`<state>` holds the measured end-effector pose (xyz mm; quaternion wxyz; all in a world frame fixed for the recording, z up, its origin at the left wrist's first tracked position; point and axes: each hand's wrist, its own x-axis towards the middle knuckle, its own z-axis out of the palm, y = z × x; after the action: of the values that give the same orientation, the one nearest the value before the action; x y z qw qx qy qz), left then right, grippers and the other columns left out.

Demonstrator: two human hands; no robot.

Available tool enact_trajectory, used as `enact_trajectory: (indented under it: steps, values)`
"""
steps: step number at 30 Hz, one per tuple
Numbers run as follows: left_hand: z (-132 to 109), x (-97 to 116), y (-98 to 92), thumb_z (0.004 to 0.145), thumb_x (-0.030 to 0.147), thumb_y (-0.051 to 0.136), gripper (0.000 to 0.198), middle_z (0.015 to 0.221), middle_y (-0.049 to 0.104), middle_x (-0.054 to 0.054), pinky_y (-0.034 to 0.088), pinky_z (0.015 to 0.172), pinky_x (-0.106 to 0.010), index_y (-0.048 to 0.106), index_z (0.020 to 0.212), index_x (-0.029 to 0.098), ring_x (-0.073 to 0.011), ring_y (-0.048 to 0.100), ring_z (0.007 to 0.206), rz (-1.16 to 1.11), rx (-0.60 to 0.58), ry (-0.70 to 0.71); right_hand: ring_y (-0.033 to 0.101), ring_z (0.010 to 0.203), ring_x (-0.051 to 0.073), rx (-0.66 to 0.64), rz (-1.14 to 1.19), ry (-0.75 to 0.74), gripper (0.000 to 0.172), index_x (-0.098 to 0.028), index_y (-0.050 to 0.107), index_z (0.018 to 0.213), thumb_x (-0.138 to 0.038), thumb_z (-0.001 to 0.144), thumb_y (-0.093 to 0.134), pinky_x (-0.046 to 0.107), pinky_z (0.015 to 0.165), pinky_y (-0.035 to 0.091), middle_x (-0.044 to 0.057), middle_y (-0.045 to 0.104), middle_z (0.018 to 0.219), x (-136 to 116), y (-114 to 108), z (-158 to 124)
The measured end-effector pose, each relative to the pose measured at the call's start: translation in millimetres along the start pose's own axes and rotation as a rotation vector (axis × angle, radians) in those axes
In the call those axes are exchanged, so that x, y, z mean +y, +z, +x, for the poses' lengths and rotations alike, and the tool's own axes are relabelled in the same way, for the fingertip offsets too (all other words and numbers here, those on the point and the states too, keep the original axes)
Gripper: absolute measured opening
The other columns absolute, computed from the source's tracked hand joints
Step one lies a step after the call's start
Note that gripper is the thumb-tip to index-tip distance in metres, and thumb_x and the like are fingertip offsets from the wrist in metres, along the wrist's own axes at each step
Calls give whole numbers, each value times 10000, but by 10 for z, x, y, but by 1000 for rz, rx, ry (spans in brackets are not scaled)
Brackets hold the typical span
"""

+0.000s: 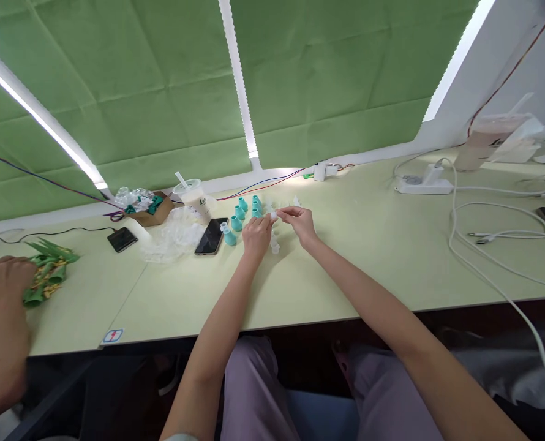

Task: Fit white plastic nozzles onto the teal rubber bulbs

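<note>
My left hand (256,236) is closed, its fingertips at a small white plastic piece (274,215) above the table. From the other side, my right hand (302,224) pinches the same piece between thumb and forefinger. Just left of my hands, small teal bottle-shaped pieces (236,223) stand in two rows. The nearest teal piece (229,237) has a whitish translucent part (223,227) against its top. More translucent white pieces (275,246) lie under and behind my hands, partly hidden by my fingers.
Left of the pieces are a black phone (210,237), a drink cup with straw (195,201), crumpled clear plastic (174,237) and a cardboard box (155,211). Another person's hand (10,278) rests by green pieces (52,269). A power strip (424,185) and white cables (456,245) lie right.
</note>
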<state>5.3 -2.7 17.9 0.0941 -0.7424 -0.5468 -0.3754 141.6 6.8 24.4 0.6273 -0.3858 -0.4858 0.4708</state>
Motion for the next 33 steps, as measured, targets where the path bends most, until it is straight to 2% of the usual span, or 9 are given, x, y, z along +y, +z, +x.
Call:
enact_trajectory:
  steps: [5,7,12,15,18,20,23,27,33]
  values:
    - [10,-5,-19,926,434,335,374,695,618,-70,395,664,-293,637,982,222,-200,588,750,23,6,49,633,853,180,-84,28,74,379,-249,668,884,-413,561,779,366,812,519,9,705,838,-45,-72,41]
    - [12,-1,-34,930,438,318,390,710,620,-75,400,673,-291,633,1002,218,-199,589,766,23,5,70,633,837,169,-97,36,84,386,-251,661,893,-409,562,782,360,810,523,5,704,836,-60,-103,67]
    - [24,-16,-52,934,405,335,361,710,606,-71,398,686,-274,630,1014,212,-192,575,788,4,0,100,639,827,190,-87,-30,-21,339,-235,657,857,-421,595,762,381,791,529,36,708,862,-92,-251,183]
    - [41,-43,-60,941,341,341,319,731,607,-61,391,671,-259,630,1002,220,-180,557,800,31,12,102,651,779,198,-86,-277,-165,259,-221,658,851,-371,649,722,375,761,527,38,700,807,-68,-388,259]
    - [56,-73,-66,950,248,293,341,743,615,-50,374,621,-252,630,995,213,-167,538,798,127,11,109,650,688,162,-160,-685,-287,122,-204,661,847,-223,737,611,329,736,509,27,693,797,10,-493,301]
    - [60,-95,-60,951,217,277,360,753,621,-45,358,594,-255,632,1004,211,-163,531,799,192,1,126,643,681,149,-245,-942,-332,173,-189,660,862,-127,758,537,305,741,488,28,695,810,81,-518,310]
    - [63,-126,-41,953,232,298,351,768,627,-42,340,572,-265,642,1024,220,-166,529,820,233,-8,142,635,776,171,-341,-1215,-355,246,-182,660,914,-71,766,498,286,741,454,39,703,834,180,-505,315]
    - [70,-150,-31,941,287,366,306,790,635,-43,338,573,-267,665,974,234,-174,523,845,205,-27,110,617,861,197,-413,-1395,-359,267,-182,672,940,-65,787,488,284,735,417,41,713,839,249,-471,334]
    - [78,-161,-48,927,315,402,280,820,642,-40,346,597,-268,667,931,224,-184,527,870,179,-63,81,622,855,188,-434,-1464,-390,275,-175,692,910,-77,827,448,301,776,369,43,720,866,270,-462,342]
